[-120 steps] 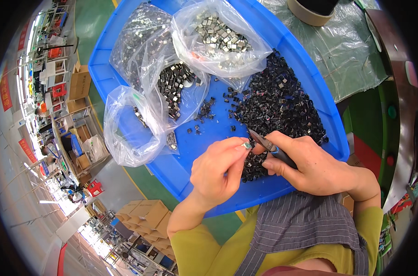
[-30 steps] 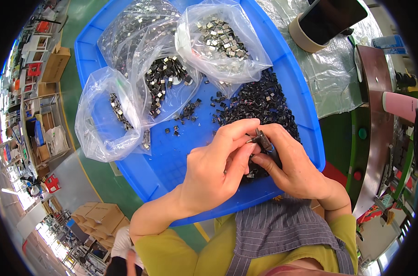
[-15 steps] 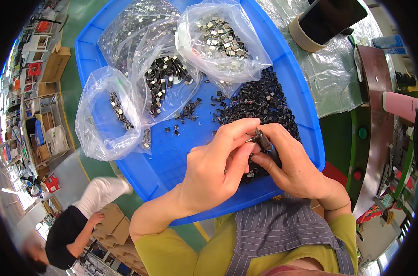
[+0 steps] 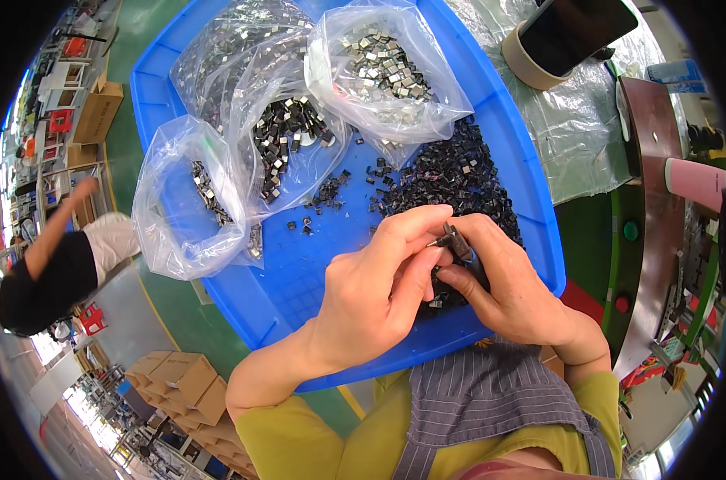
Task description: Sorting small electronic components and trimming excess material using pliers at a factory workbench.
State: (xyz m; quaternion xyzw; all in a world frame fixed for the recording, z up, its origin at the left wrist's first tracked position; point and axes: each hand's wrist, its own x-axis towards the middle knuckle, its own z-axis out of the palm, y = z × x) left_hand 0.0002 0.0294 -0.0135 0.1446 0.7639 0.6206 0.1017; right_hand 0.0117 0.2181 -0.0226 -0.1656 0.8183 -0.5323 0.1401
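Note:
Over the near right part of the blue tray [image 4: 299,280] my two hands meet. My right hand [image 4: 513,280] is closed around small dark pliers [image 4: 460,245], whose metal jaws point toward my left fingers; most of the handle is hidden in the palm. Thumb and fingers of my left hand [image 4: 367,292] pinch together right at the jaws, and whatever they hold is too small and covered to name. Below and beyond the hands lies a heap of small black parts [image 4: 459,172], with a few scattered to its left.
Clear plastic bags of small black and silvery parts stand in the tray: one at left [image 4: 187,240], one in the middle [image 4: 287,148], one at the back [image 4: 387,68]. Back right, a phone [image 4: 579,32] leans in a round holder [image 4: 527,64]. Cardboard boxes [image 4: 179,380] stand lower left.
A person in a black top at the left has moved farther up and left, uncovering cardboard boxes. My hands and the pliers have barely moved.

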